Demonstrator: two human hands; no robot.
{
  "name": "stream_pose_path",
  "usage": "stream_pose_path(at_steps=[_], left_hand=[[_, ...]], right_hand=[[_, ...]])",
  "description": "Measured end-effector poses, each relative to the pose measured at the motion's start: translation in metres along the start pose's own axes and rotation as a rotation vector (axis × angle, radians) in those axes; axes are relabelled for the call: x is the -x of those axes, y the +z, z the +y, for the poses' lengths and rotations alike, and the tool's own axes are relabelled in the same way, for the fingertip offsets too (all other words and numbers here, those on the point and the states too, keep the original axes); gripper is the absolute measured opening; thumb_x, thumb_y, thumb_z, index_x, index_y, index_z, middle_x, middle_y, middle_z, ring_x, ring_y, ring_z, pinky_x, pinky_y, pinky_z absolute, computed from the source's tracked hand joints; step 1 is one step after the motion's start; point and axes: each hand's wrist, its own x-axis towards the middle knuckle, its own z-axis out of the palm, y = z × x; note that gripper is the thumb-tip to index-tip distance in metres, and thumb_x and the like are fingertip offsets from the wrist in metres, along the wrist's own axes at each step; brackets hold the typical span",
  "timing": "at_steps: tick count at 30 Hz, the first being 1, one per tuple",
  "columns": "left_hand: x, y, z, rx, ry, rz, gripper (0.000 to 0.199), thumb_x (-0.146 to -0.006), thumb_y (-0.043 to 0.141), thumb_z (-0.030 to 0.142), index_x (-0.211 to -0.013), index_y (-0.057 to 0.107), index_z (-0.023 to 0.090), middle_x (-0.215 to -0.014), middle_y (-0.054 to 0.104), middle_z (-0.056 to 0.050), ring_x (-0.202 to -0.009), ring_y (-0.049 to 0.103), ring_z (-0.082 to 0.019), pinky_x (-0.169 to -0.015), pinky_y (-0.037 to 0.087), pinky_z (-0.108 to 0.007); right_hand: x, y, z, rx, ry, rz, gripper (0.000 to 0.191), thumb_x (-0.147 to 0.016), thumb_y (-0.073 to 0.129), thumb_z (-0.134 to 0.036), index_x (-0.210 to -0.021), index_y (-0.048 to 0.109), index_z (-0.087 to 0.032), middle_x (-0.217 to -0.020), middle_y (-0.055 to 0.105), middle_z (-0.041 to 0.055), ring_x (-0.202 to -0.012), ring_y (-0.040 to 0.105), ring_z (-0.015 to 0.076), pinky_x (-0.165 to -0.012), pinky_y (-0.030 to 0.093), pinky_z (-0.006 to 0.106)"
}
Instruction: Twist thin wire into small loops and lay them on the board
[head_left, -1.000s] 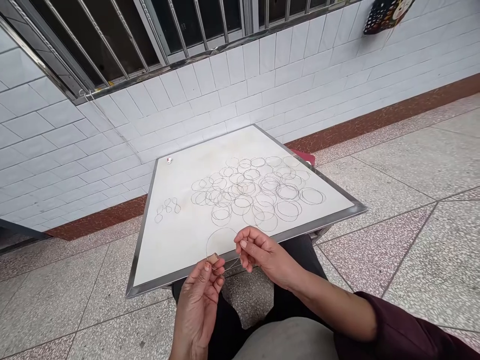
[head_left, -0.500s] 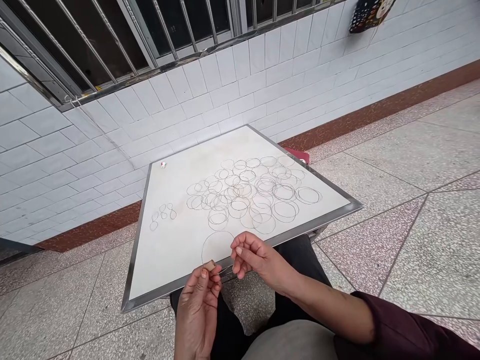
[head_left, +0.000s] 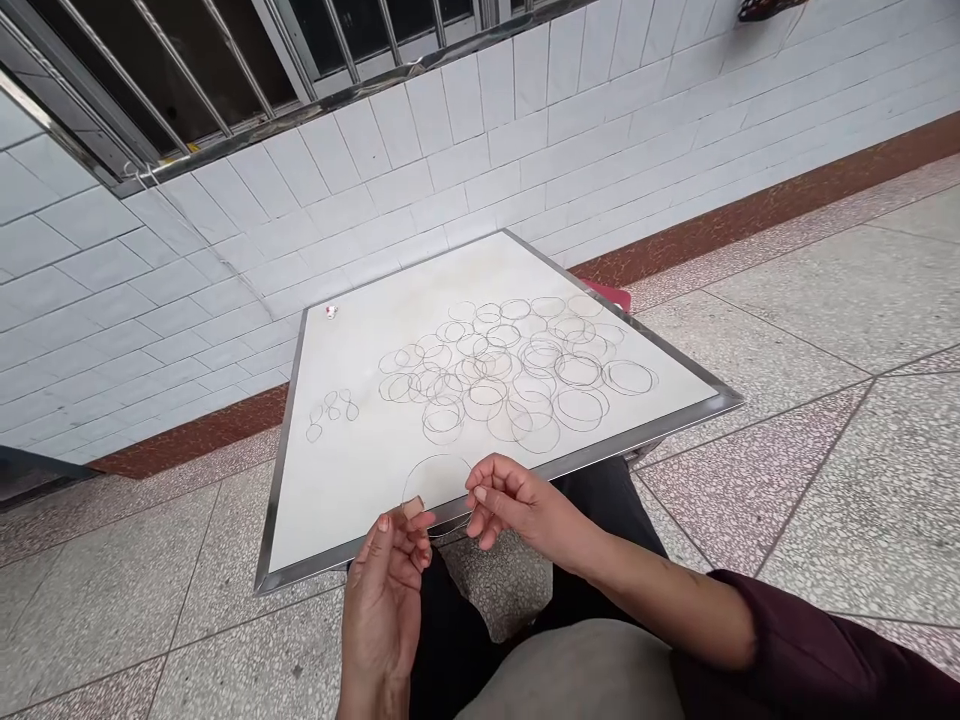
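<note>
A large thin wire ring stands above the near edge of the white board. My right hand pinches the ring's right side between thumb and fingers. My left hand is beside the ring's lower left, palm up, its thumb lifted apart from the curled fingers. A tan band, apparently wrapped round a finger, shows at the left fingertips. Whether those fingers touch the wire cannot be made out. Many similar wire rings lie overlapping across the middle and right of the board.
The metal-edged white board stands against a tiled wall. Several small twisted wire loops lie at its left, with a small white and red item at the far left corner. Something red shows behind its right edge.
My left thumb has lifted away from the tan band and the fingers have loosened. My right hand keeps its pinch on the ring. The view has shifted slightly.
</note>
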Motion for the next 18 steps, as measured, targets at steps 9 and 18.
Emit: stream_pose_path(at_steps=[9, 18], left_hand=[[-0.006, -0.005, -0.004, -0.009, 0.025, 0.000, 0.024, -0.059, 0.088, 0.031, -0.073, 0.077, 0.015, -0.079, 0.075, -0.009, -0.063, 0.060, -0.012, -0.057, 0.045, -0.021], [-0.007, -0.007, -0.014, -0.015, 0.026, 0.003, 0.025, -0.058, 0.089, 0.031, -0.073, 0.078, 0.016, -0.083, 0.076, -0.009, -0.064, 0.062, -0.012, -0.058, 0.049, -0.021]], right_hand=[[0.001, 0.000, 0.001, 0.009, -0.004, 0.000, 0.025, -0.089, 0.064, -0.042, -0.097, 0.058, -0.019, -0.088, 0.065, 0.0008, -0.067, 0.068, 0.0114, -0.060, 0.058, 0.026], [-0.001, 0.000, 0.000, -0.036, 0.004, 0.028, 0.029, -0.088, 0.067, -0.044, -0.097, 0.058, -0.018, -0.087, 0.065, 0.0002, -0.066, 0.068, 0.0101, -0.060, 0.057, 0.023]])
